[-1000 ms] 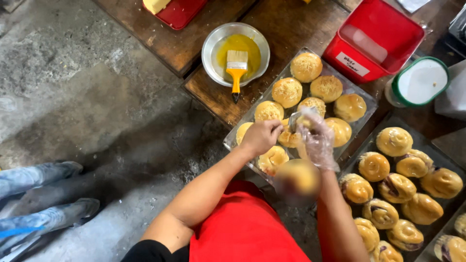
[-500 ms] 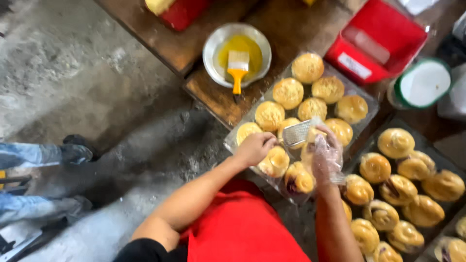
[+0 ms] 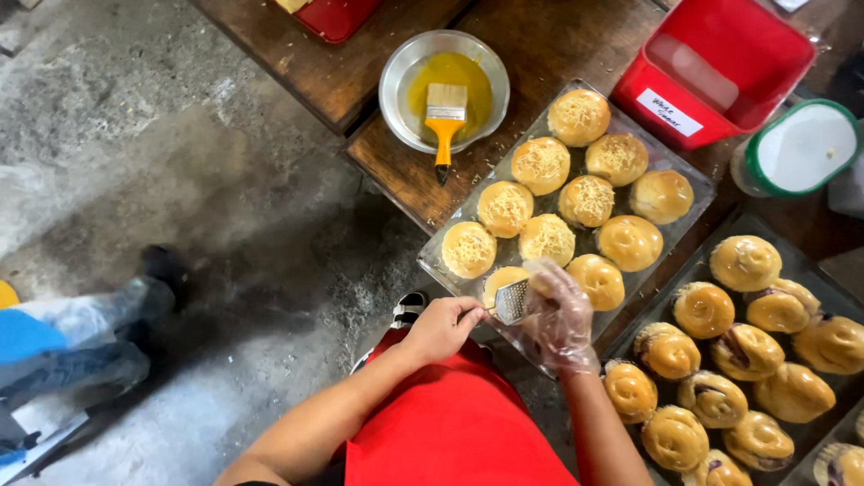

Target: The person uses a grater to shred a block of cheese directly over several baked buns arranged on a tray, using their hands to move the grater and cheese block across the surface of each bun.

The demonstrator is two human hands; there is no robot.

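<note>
Surface: dark brown wooden table, worn and scratched, set at an angle across the upper right of the view; crumbs scattered near its edge.

Floor: rough grey concrete, stained darker near the table's foot.

Item 1: left hand, bare, closed around the handle of a small metal grater, held just above the near corner of the tray.

Item 2: right hand, in a clear plastic glove, fingers curled against the grater's far face; what it grips there cannot be told.

Item 3: clear tray of round golden buns, several topped with pale shredded cheese, the right-hand ones plain and glossy. One bun lies directly under the grater.

Item 4: second tray, dark, right of the first, with coiled glazed buns.

Item 5: metal bowl of yellow liquid, far left on the table, with an orange-handled pastry brush resting across it, handle over the near rim.

Item 6: red plastic tub with a white label, far right.

Item 7: round container with a green-rimmed white lid, just beside the tub.

Item 8: red apron worn by the person.

Item 9: another person's legs in blue trousers and dark shoe, at left on the floor, well apart from the table.
</note>
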